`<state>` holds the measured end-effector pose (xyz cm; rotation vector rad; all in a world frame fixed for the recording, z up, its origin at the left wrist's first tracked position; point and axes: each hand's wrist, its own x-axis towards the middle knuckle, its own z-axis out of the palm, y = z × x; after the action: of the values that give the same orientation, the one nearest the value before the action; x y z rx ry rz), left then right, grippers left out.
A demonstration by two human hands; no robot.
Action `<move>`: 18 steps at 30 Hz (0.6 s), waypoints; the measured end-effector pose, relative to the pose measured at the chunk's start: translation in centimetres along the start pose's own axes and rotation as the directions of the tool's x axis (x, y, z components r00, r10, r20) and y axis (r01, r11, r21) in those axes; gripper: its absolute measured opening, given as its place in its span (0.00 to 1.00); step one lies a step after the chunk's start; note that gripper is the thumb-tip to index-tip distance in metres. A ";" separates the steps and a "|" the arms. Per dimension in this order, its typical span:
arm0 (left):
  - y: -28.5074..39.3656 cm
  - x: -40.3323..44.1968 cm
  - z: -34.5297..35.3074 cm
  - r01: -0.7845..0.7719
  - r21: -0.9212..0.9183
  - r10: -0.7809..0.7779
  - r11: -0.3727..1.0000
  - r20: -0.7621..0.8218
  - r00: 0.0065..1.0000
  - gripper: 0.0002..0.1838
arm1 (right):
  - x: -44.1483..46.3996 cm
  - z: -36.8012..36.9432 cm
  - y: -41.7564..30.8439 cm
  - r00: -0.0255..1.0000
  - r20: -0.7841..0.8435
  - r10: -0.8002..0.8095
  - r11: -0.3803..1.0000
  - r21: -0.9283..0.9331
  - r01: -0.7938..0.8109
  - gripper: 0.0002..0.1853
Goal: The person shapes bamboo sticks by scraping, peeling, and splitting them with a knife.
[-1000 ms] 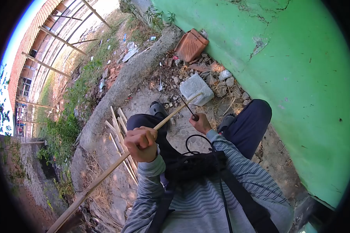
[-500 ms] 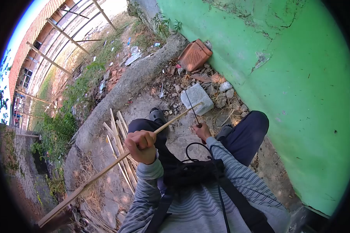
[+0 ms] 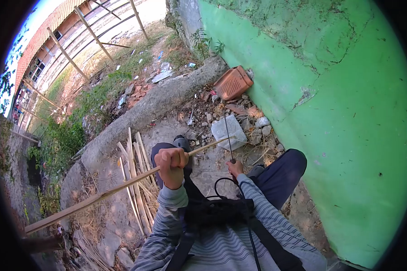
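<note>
My left hand [image 3: 171, 165] is closed around a long bamboo strip [image 3: 104, 195], which runs from the lower left up to a whitish block [image 3: 229, 130]. My right hand [image 3: 234, 168] grips the dark handle of a long thin blade [image 3: 228, 131], seen almost edge-on and pointing away from me. The blade crosses the strip near its far tip, above the block; whether they touch I cannot tell. Beside my left leg lies a pile of split bamboo strips [image 3: 135, 180].
A green wall [image 3: 348, 135] rises close on my right. Rubble and an orange-brown ridged clay piece [image 3: 233, 83] lie at its foot. A low concrete ridge [image 3: 153, 104] crosses ahead, with weeds [image 3: 61, 140] and wooden poles beyond. A black cord [image 3: 219, 185] hangs near my lap.
The bamboo strip lies at a flatter angle, its near end farther left and higher. The right hand sits slightly lower, with the blade more upright. The view has shifted a little.
</note>
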<state>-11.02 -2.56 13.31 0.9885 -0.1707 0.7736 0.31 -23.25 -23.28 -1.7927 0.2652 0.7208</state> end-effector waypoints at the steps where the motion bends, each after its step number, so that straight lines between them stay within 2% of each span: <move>1: -0.1 0.0 -0.1 0.001 0.036 0.001 0.999 -0.036 0.999 0.32 | 0.2 0.0 0.1 1.000 -0.007 -0.016 1.000 -0.015 0.016 0.10; 3: 0.2 -0.3 -0.6 0.001 0.074 0.005 0.997 -0.080 0.997 0.32 | 0.2 0.1 0.1 0.999 -0.020 -0.028 0.999 -0.038 0.028 0.11; 5: 1.2 -0.4 -1.5 0.067 0.115 -0.068 0.991 0.006 0.998 0.27 | -0.1 -0.1 -0.1 0.999 -0.013 -0.038 0.998 -0.043 0.037 0.11; 6: 1.9 -0.6 -1.7 0.062 0.114 -0.061 0.992 -0.005 0.998 0.27 | -0.3 -0.2 -0.1 0.999 -0.009 -0.043 0.998 -0.040 0.042 0.11; 8: 3.6 -1.0 -1.9 0.145 0.330 -0.125 0.933 -0.081 0.989 0.22 | -0.3 -0.3 -0.2 0.999 -0.003 -0.052 0.995 -0.083 0.052 0.11; 9: 4.5 -1.6 -2.7 0.240 0.339 -0.201 0.910 -0.146 0.969 0.15 | -0.4 -0.4 -0.1 0.998 -0.002 -0.056 0.992 -0.113 0.055 0.11; 10: 5.5 -2.2 -3.2 0.243 0.338 -0.200 0.909 -0.156 0.967 0.15 | -0.3 -0.4 0.3 0.999 0.003 -0.052 0.991 -0.120 0.052 0.11; 12: 7.6 -3.4 -4.0 0.457 0.494 -0.319 0.740 -0.341 0.884 0.12 | -0.1 -0.1 0.7 0.998 0.001 -0.069 0.991 -0.118 0.069 0.11; 13: 8.6 -4.2 -4.6 0.518 0.571 -0.341 0.637 -0.395 0.853 0.14 | -0.1 -0.1 0.6 0.998 0.006 -0.070 0.990 -0.121 0.070 0.11; 14: 9.5 -4.9 -5.2 0.520 0.570 -0.338 0.636 -0.400 0.852 0.14 | -0.2 -0.1 0.6 0.998 0.021 -0.053 0.991 -0.121 0.055 0.11; 16: 11.0 -6.4 -6.5 0.661 0.684 -0.468 0.309 -0.496 0.731 0.22 | -0.4 0.2 0.6 0.999 0.037 -0.037 0.992 -0.122 0.041 0.12; 17: 11.4 -7.4 -7.5 0.629 0.761 -0.467 0.159 -0.503 0.727 0.30 | -0.5 0.3 0.6 0.999 0.044 -0.022 0.992 -0.119 0.027 0.12; 18: 11.7 -8.6 -8.9 0.630 0.760 -0.467 0.161 -0.503 0.727 0.30 | -0.5 0.3 0.7 0.999 0.049 -0.007 0.993 -0.118 0.013 0.12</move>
<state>-26.74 3.89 12.37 1.8982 0.8748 0.1455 -0.59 -23.32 -23.59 -1.8842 0.1844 0.7861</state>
